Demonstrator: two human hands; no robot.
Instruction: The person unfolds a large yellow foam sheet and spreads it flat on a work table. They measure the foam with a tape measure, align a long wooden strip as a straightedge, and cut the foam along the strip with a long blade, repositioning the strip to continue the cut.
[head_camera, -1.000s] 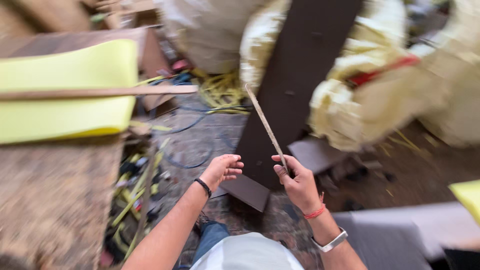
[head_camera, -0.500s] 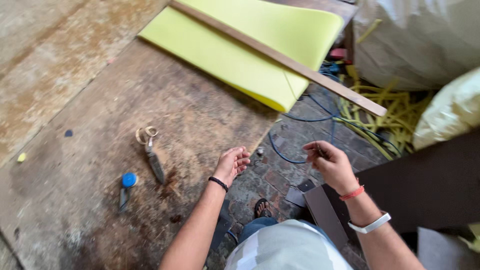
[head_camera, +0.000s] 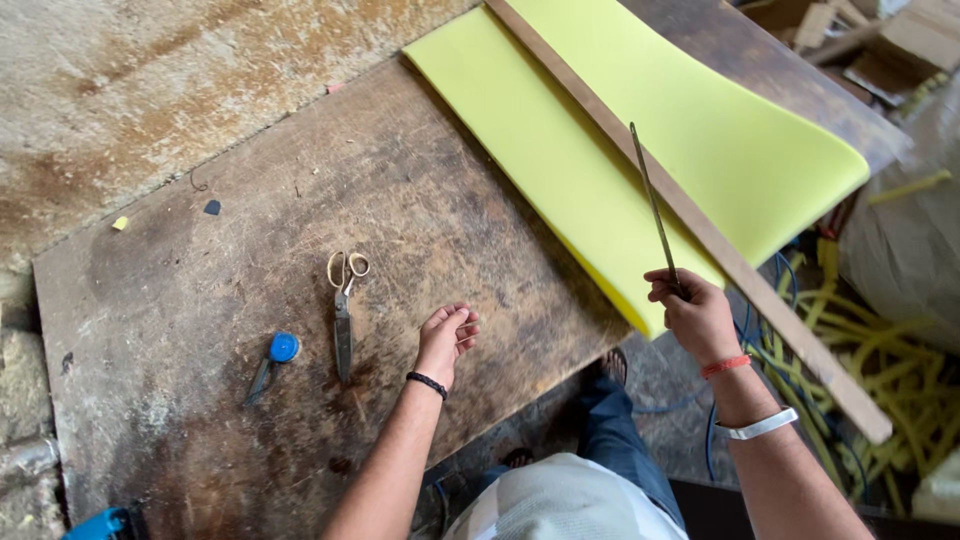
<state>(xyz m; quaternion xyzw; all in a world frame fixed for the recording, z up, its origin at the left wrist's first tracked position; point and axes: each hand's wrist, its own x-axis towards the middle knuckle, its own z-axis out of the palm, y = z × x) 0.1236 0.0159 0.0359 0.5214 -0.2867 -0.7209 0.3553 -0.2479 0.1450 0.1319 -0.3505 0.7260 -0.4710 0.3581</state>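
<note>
My right hand (head_camera: 697, 312) grips a thin metal strip (head_camera: 652, 200) that points up and away over a yellow foam sheet (head_camera: 690, 120). The sheet lies on a worn wooden board (head_camera: 300, 180), with a long wooden slat (head_camera: 700, 225) resting diagonally across it. My left hand (head_camera: 446, 340) hovers over the board near its front edge, fingers loosely curled and holding nothing. Scissors (head_camera: 343, 310) lie on the board just left of that hand. Further left lies a blue-capped tool (head_camera: 272, 362).
Yellow foam offcuts (head_camera: 880, 350) and a blue cable (head_camera: 745, 320) are piled on the floor at the right. A pale sack (head_camera: 905, 250) stands beyond them. Wooden scraps (head_camera: 860, 40) sit at the top right. A blue object (head_camera: 100, 525) shows at the bottom left corner.
The view has swung from the floor and dark plank to the board. My right hand has carried the strip up over the foam sheet. My left hand now hangs near the scissors.
</note>
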